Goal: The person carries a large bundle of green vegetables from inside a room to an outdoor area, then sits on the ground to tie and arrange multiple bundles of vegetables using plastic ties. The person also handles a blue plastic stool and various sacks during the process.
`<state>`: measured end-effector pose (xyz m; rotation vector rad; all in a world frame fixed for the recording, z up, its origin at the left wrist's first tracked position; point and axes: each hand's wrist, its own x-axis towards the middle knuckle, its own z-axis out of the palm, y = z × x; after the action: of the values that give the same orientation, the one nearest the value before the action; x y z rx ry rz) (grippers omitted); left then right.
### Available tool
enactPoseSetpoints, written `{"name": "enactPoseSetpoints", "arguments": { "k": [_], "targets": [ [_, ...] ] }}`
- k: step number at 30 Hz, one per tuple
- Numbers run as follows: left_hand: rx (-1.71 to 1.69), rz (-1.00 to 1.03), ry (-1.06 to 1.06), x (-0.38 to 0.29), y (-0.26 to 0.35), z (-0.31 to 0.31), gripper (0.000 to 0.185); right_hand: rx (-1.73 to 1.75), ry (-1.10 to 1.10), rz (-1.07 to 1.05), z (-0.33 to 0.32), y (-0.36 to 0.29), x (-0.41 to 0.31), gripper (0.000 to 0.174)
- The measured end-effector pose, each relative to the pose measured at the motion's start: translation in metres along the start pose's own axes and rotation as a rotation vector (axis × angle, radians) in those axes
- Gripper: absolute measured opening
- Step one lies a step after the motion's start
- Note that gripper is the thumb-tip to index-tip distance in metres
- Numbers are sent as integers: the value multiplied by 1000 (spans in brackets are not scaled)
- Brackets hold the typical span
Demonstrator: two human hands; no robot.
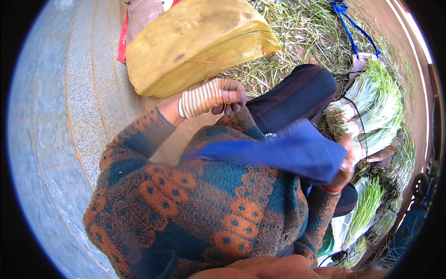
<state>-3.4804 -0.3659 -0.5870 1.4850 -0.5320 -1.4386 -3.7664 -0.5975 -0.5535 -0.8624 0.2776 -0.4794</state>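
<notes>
My left hand is raised in front of me, wearing a striped knit wrap around the wrist and palm. Its fingers are curled in with dark tips, and I see nothing between them. At the right, my right hand grips a blue cloth or sheet, blurred as though in motion. The blue piece stretches leftwards across my lap in front of the patterned sweater. A red cord circles the right wrist. Beyond the right hand lie tied bundles of pale-stemmed green shoots, bound with red bands and a black cord.
A large yellow wrapped block stands on the ground ahead. Loose straw-like leaves are strewn beyond it. Blue straps hang at the upper right. More green shoots lie at the lower right. Grey paving runs along the left.
</notes>
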Motion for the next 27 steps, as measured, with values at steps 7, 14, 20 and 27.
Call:
{"name": "enactPoseSetpoints", "arguments": {
  "k": [7, 14, 20, 27],
  "targets": [
    [628, -160, -65, -26, -20, 8, 23, -54, -932, -99, -7, -76, 12, 34],
    [837, -99, -169, -55, 5, 24, 46, -1609, 41, 450, 14, -65, 0, 28],
    [1151, 4, -248, -52, -4, 38, 34, -1373, -529, -94, 44, 12, 42, 47],
    [1303, 238, 26, -59, -14, 48, 15, -1208, -945, 227, 65, 45, 47, 33]
  ]
}}
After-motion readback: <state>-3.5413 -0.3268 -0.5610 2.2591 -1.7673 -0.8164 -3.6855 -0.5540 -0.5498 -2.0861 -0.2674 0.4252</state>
